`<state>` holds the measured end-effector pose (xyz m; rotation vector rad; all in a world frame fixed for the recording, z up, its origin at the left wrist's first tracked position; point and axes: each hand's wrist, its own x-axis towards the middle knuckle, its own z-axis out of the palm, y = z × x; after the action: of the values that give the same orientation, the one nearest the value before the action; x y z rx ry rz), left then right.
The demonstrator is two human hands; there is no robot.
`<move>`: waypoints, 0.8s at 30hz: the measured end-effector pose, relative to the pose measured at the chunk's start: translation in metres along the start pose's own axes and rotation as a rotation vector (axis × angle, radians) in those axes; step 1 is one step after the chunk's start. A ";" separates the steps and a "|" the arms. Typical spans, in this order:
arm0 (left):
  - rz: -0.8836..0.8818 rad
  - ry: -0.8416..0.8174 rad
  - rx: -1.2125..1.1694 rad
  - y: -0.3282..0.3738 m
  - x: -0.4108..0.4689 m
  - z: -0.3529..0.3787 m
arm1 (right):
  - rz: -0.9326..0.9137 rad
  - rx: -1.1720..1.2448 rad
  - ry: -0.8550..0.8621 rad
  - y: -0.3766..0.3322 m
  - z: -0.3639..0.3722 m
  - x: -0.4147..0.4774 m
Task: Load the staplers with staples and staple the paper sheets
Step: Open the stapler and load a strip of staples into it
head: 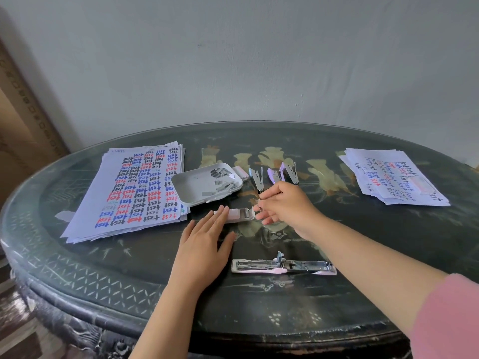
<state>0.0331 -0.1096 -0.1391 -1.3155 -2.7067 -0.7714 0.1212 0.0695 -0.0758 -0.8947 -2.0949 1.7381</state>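
Staplers [274,176] are at the loading step, I judge. The left hand [204,244] lies flat, straight fingers steadying the staple box [234,215]; the right hand [282,206] curls at its open end, and whether it pinches a strip I cannot tell. Nearest, one opened stapler [282,266] lies flat; next, a strip must seat in its channel. The other three stand beyond, beside the tray [181,193] of loose staples [220,174]; paper stacks [140,187] flank them

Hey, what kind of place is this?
Likely a room in a home, not an office: an ornate dark table with painted decoration and a patterned rim, standing by a plain wall.
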 end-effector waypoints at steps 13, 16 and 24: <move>0.013 0.166 -0.358 0.009 -0.036 -0.026 | -0.183 -0.491 -0.251 -0.013 -0.010 -0.063; 0.016 0.099 -0.256 0.008 -0.053 -0.020 | -0.270 -0.705 -0.308 -0.006 0.001 -0.074; -0.014 0.094 -0.175 0.012 -0.055 -0.016 | -0.395 -0.841 -0.232 0.010 0.006 -0.082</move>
<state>0.0747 -0.1508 -0.1332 -1.2568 -2.6298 -1.0649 0.1834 0.0153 -0.0724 -0.3869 -2.9586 0.7652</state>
